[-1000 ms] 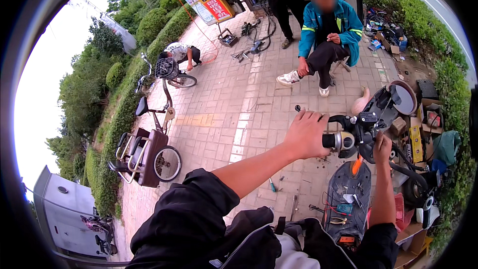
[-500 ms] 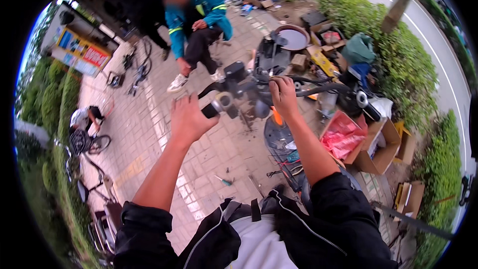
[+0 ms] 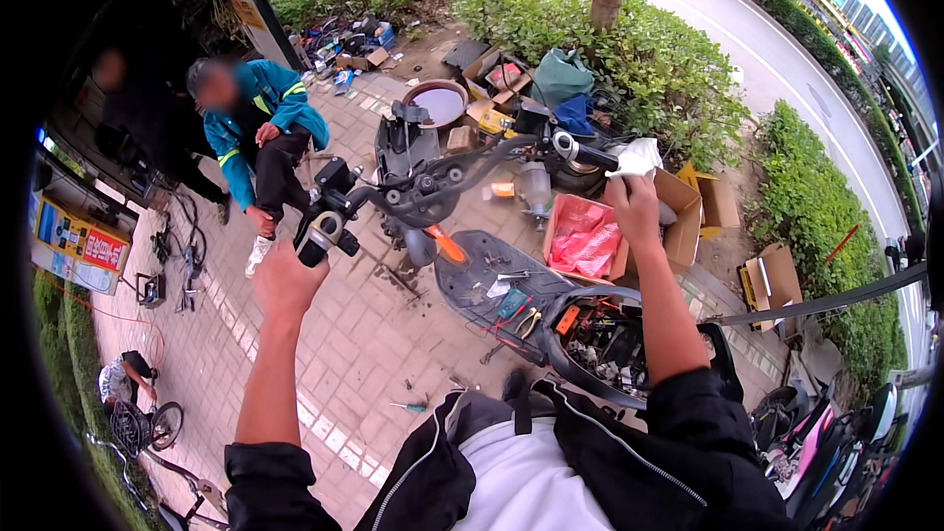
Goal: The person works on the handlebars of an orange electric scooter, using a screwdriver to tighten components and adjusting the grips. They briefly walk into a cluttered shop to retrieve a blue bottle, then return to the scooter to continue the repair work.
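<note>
In front of me stands a partly stripped scooter [image 3: 482,270], its bare handlebar [image 3: 447,187] turned at an angle. My left hand [image 3: 285,280] is closed at the end of the left handlebar grip [image 3: 315,248], thumb along its near side. My right hand [image 3: 634,206] is raised just below the end of the right handlebar grip [image 3: 595,155]. White crumpled material [image 3: 639,156] shows right above its fingers; whether they touch it or the grip is unclear. On the footboard lie a teal multimeter [image 3: 512,304] and loose wires. The open seat bay [image 3: 615,339] shows wiring.
A person in a teal jacket [image 3: 265,113] sits far left, another in dark clothes [image 3: 147,123] behind. Cardboard boxes [image 3: 678,221], one box with red plastic [image 3: 582,236], and a round basin [image 3: 436,101] stand beyond the scooter. A screwdriver [image 3: 408,406] lies on the paving.
My right hand has moved from the middle of the handlebar out to the right grip's end. My left hand has closed at the left grip. The view has swung right.
</note>
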`<state>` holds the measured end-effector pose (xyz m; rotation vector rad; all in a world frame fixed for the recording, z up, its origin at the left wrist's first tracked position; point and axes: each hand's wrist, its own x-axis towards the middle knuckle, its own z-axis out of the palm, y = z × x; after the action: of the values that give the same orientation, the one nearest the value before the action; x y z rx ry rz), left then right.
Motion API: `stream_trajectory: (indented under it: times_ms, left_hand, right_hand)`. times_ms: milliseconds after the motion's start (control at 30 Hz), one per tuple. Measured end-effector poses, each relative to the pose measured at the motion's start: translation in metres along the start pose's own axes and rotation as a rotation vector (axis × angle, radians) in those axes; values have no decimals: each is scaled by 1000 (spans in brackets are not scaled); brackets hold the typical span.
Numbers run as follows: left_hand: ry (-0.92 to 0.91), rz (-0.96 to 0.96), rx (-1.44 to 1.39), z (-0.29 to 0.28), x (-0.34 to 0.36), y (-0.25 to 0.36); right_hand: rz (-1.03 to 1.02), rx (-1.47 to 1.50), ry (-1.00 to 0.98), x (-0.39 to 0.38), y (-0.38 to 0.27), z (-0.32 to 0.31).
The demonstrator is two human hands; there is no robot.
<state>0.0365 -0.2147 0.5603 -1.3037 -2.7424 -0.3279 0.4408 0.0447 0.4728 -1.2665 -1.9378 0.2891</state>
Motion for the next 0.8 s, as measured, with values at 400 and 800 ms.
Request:
stream_trajectory:
  times_ms: [400,800]
  left_hand:
    - [32,-14,119,7,-2,-14]
    - [43,90,37,-2,6,-9]
  right_hand:
    - [520,-48,-128,-254,127,-71]
    - [-225,-54,-118,38,22,45]
